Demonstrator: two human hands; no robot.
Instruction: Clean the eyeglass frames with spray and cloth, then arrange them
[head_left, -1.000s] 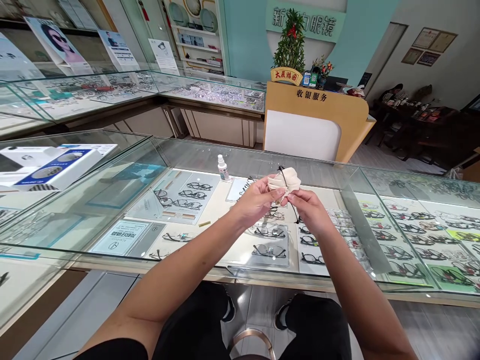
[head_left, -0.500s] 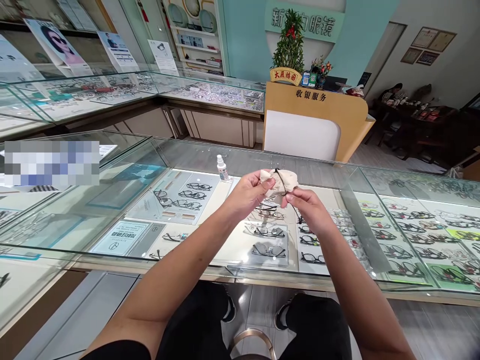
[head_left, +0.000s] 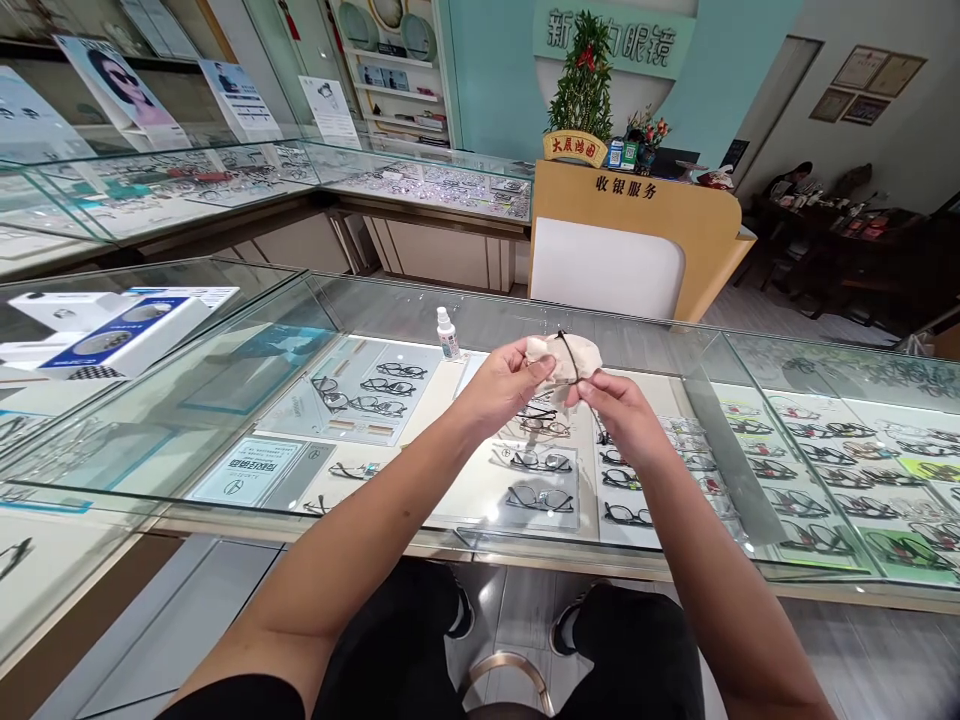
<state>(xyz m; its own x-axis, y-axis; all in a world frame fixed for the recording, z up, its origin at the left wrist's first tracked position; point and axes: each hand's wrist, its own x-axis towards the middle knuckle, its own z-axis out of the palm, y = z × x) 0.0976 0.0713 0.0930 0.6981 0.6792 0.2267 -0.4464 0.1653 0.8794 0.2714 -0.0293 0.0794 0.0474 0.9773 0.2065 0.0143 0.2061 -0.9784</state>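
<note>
A cream cloth bundle with a black cord across it is held up above the glass counter. My left hand pinches the bundle's left side between thumb and fingers. On the lower right, my right hand has thumb and fingers closed on the cord near the cloth's edge, and a length of cord hangs below. A small white bottle stands upright on the glass, left of my hands. Eyeglasses lie in rows under the glass beneath my forearms.
The glass display counter runs across in front of me, with a blue and white box on its left part. Beyond it stand a wooden cashier desk and more display cases. A stool's rim shows between my legs.
The view has shifted slightly. Both hands still hold the bundle and cord, nearly unmoved. The box at left, blurred out before, now shows clearly.
</note>
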